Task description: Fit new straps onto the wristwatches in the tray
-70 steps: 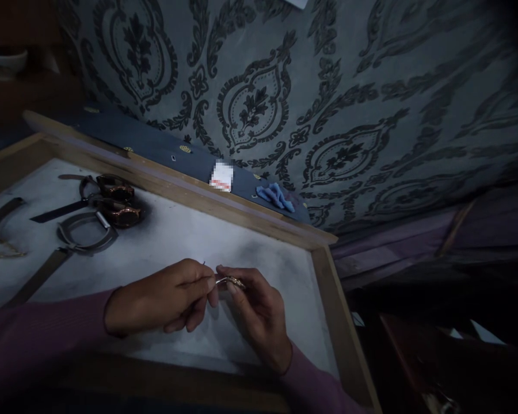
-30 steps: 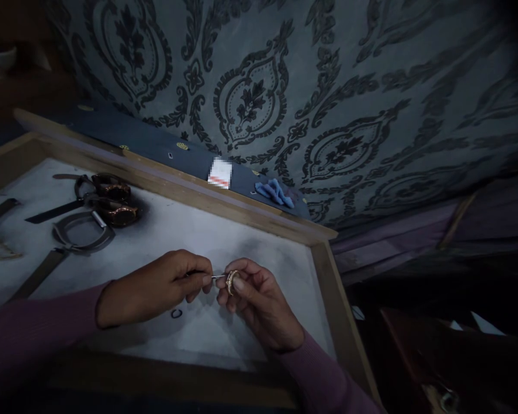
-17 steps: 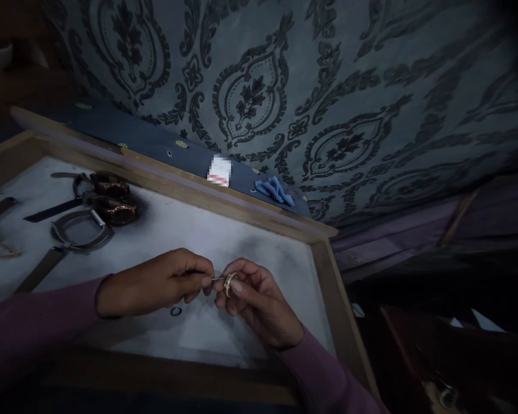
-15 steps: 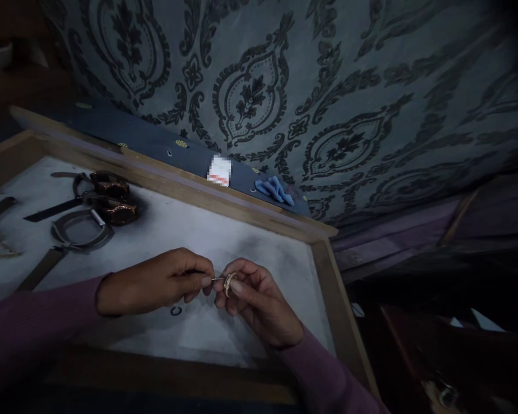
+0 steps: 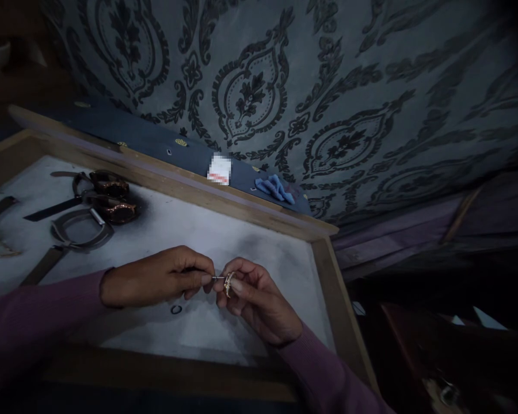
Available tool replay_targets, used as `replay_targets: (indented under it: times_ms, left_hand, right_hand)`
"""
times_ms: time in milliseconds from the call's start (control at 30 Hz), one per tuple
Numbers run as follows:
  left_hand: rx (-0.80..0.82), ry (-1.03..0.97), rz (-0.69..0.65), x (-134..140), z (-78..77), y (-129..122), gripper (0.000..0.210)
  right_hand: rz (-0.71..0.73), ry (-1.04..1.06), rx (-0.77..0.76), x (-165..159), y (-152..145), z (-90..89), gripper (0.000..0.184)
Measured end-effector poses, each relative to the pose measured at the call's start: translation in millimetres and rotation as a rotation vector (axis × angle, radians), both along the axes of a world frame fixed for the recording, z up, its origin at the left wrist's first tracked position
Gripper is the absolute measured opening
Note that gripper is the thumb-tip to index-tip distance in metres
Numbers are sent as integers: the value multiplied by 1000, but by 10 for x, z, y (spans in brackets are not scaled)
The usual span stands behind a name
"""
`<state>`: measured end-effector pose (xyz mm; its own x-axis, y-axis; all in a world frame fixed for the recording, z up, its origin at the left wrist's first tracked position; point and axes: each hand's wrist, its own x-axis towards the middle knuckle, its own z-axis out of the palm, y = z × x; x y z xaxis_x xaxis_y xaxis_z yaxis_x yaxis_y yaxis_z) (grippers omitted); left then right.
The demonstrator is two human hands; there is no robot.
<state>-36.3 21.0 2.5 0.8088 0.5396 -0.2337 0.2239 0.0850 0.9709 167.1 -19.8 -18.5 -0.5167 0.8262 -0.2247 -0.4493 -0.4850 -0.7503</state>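
Note:
My left hand [image 5: 164, 277] is closed in a pinch on a thin metal tool [image 5: 218, 278], most of which is hidden in the fingers. Its tip meets a small gold ring-shaped piece [image 5: 228, 284] with a bright, uneven edge. My right hand [image 5: 259, 299] grips that piece between thumb and fingers, just above the white surface of the tray [image 5: 207, 230]. Below the hands a small dark ring [image 5: 176, 309] lies flat on the tray.
Watches with dark straps [image 5: 116, 210] and loose straps [image 5: 43, 264] lie at the tray's left, near a thin gold chain-like piece [image 5: 0, 253]. The wooden rim [image 5: 323, 259] bounds the tray. Behind it are a white label [image 5: 219, 168], a crumpled blue cloth [image 5: 275, 188] and a patterned wall covering [image 5: 250, 92].
The gold piece has turned slightly in my right hand, showing more of its bright edge. My left wrist has shifted a little to the right and up. Everything on the tray stays put.

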Motion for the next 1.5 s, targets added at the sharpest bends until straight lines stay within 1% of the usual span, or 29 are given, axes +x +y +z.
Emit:
replay_targets:
  times_ms: [200,533,767,800,833,967,1000,1067,1233,1500]
  left_hand:
    - [-18,-17,14,-16,-30,10,27]
    - [-39,-16,32,-7,-61,23,24]
    - [25,59,85,-38,-47,60,24]
    - [81,95,96,-47,-57,64,24]
    - [175,142,110,-56,-69,64,24]
    - [738,441,163,-72,-109,24,23]
    - [841,520,154,-69,-112,8,23]
    - [966,640,113,-58,-108,-16,24]
    - [1098,773,29,-46,-99,0,23]
    - [1145,834,-4,-76,-135,67,22]
  right_hand:
    - [-21,-72,28,3,-4,10,13]
    - [-2,-92,32,-1,-2,33,15]
    - [-109,-124,34,-4,-12,29,17]
    - [-123,-132,38,-4,-14,30,17]
    - [-135,-142,42,-4,-16,30,18]
    - [-152,-165,58,-5,-22,26,20]
    - [-148,-165,66,-7,-23,23,19]
    - [-142,-174,80,-13,-24,15,18]
    - [-160,-222,109,-24,-28,-1,16]
    - [-172,-279,156,-12,-33,2,14]
